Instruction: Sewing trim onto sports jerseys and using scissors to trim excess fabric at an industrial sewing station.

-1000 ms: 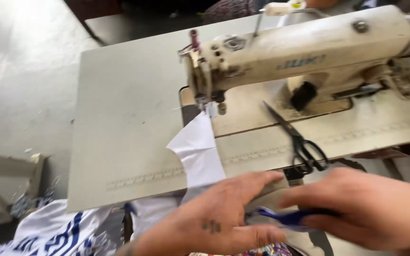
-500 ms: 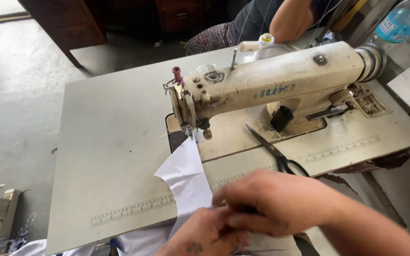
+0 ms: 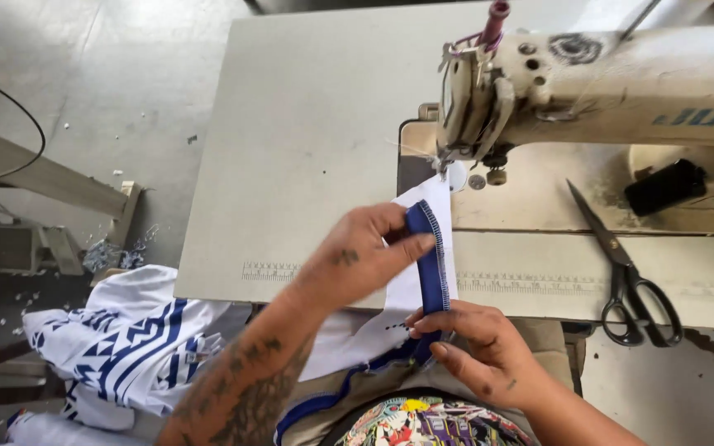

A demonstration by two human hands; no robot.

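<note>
Your left hand point(image 3: 357, 260) pinches the blue trim strip point(image 3: 431, 264) over the white fabric point(image 3: 411, 289); your right hand point(image 3: 477, 347) closes on its lower end. Keep edges aligned below the sewing machine point(image 3: 605, 83).

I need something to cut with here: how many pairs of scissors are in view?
1. The black-handled scissors lie on the sewing table, right of the right hand, below the machine arm; others may be out of view.

My left hand point(image 3: 357, 260) pinches a blue ribbed cloth band point(image 3: 430, 256) with stitched edges; white cloth point(image 3: 423, 285) under it looks smooth. Scissors point(image 3: 625, 264) are dull dark metal; the table point(image 3: 307, 149) matt, worn.
</note>
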